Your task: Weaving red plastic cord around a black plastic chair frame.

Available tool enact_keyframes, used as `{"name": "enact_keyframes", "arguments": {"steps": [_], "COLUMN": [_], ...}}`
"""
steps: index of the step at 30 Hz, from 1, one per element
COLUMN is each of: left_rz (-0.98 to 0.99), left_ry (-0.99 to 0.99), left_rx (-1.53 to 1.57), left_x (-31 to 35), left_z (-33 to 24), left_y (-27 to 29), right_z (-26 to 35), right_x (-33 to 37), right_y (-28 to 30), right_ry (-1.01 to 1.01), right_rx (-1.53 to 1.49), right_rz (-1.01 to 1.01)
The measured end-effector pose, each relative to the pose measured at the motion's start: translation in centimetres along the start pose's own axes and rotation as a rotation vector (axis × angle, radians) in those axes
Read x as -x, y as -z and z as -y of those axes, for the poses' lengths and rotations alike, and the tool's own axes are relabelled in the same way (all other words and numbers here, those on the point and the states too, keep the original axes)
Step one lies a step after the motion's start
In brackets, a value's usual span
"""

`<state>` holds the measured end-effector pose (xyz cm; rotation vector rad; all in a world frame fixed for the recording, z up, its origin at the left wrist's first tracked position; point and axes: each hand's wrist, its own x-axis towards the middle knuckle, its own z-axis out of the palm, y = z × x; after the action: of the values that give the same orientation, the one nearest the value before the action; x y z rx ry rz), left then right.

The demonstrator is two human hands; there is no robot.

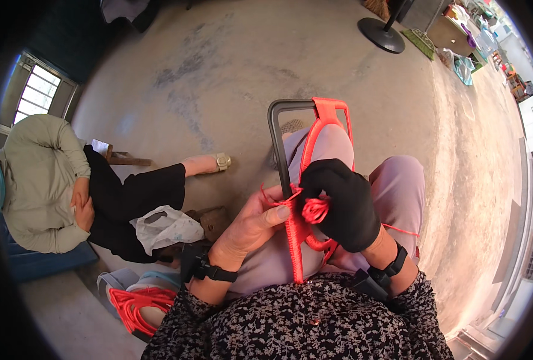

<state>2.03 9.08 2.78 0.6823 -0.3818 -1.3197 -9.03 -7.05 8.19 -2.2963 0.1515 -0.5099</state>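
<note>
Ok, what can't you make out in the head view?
Head view:
Black frame: right side partly hidden by the gloved right hand.
Red cord bundle: rest covered by the same hand.
White bag: any contents concealed by its plastic.
Seated person: head cut off by left rim.
Upper-right clutter: too small to identify.

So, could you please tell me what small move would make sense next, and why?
Probably a turn of cord around the bare black side of the frame, pulled snug: the gloved right hand holds a red cord bundle, the bare left hand grips where the red wrapping ends, and the side above is uncovered.
</note>
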Motion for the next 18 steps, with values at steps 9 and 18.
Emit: {"name": "enact_keyframes", "arguments": {"steps": [9, 18], "left_rz": [-0.044, 0.003], "left_ry": [0.093, 0.047], "left_rx": [0.004, -0.086], "left_x": [-0.1, -0.2], "left_z": [-1.4, -1.0], "left_y": [-1.4, -1.0], "right_z": [1.3, 2.2], "right_x": [3.0, 2.0], "right_y": [0.9, 1.1], "right_ry": [-0.26, -0.298], "right_rx": [-0.159, 0.086], "right_rz": [-0.034, 0.097]}}
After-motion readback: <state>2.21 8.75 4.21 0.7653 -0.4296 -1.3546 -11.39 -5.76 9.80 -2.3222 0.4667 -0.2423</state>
